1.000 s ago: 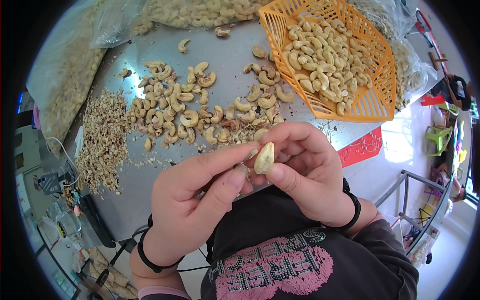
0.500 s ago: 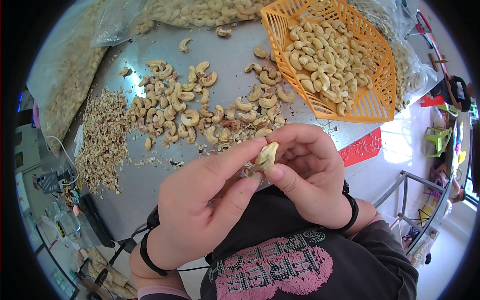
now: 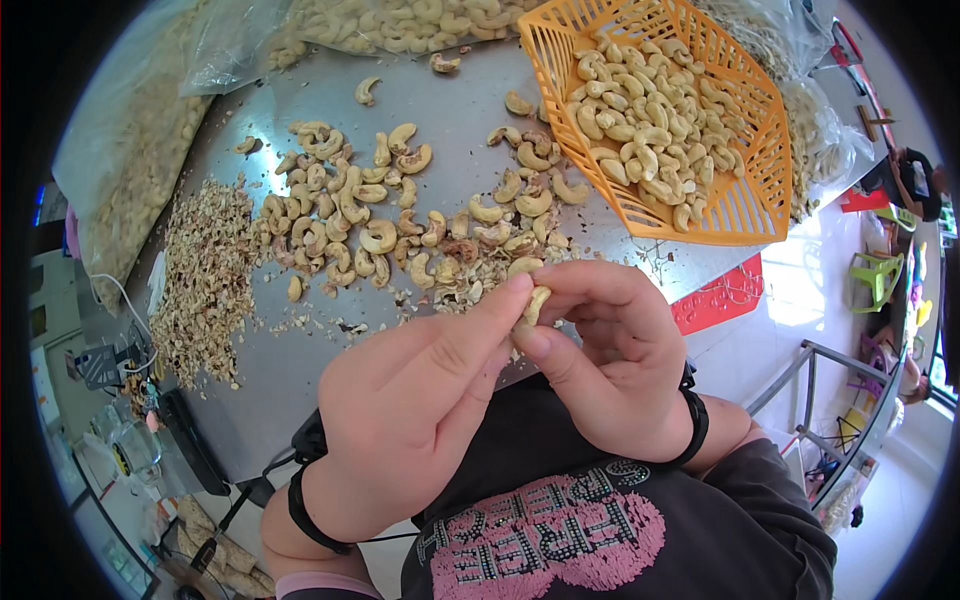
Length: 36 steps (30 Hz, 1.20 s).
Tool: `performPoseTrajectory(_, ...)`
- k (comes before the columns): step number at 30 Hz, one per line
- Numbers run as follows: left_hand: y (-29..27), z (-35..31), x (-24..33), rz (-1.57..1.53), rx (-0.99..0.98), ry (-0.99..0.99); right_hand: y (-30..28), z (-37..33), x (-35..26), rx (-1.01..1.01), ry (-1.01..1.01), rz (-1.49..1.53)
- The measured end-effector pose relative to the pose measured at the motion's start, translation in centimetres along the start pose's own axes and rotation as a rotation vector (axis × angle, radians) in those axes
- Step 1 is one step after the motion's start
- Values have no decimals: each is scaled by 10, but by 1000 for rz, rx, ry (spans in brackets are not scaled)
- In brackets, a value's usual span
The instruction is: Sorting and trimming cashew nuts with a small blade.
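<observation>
Pinching one cashew (image 3: 537, 304) where the fingertips meet: right hand (image 3: 620, 370), thumb and index finger on the nut, remaining fingers curled. Left hand (image 3: 400, 400): fingers drawn in, index fingertip against the nut; what else its grip encloses is hidden, so its hold cannot be told. Wrist bands (image 3: 703, 425), black, one per wrist.

Shirt (image 3: 720, 540), dark, below and between the wrists: front lettering in pink and glittering studs.

Changes from half a second ago: nut turned, then broad-faced, now a slimmer curve between the tips; left hand rolled over, showing more of its back. Surroundings unaltered.

Beyond the hands: metal table (image 3: 460, 120) with loose cashews (image 3: 350, 195), some bearing brown skin. Left, beyond the left hand: heap of skin flakes (image 3: 205, 275); farther out, clear bag (image 3: 125, 150). Beyond the right hand: orange slatted basket (image 3: 735, 228), filled with pale cashews.
</observation>
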<state>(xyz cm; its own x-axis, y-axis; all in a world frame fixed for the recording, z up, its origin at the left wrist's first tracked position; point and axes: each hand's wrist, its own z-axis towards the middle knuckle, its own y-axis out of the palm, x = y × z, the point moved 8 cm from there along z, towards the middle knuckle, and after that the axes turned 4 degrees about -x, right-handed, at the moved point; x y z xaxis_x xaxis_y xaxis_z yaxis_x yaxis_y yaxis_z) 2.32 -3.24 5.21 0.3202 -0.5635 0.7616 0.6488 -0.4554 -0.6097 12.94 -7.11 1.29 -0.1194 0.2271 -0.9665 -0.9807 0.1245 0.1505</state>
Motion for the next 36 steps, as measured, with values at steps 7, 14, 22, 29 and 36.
performPoseTrajectory(7,1,-3,-1,55,44,28,1,2,-1,-9,37,-13)
performPoseTrajectory(14,17,-19,-34,-823,-126,-663,4,4,5,-73,159,216)
performPoseTrajectory(22,11,-13,-31,-798,-121,-572,7,5,17,-127,331,506)
performPoseTrajectory(29,0,-7,-24,-497,-70,-391,8,3,23,-136,401,615)
performPoseTrajectory(36,-17,-13,-36,-418,70,-470,-40,24,-6,142,52,306)
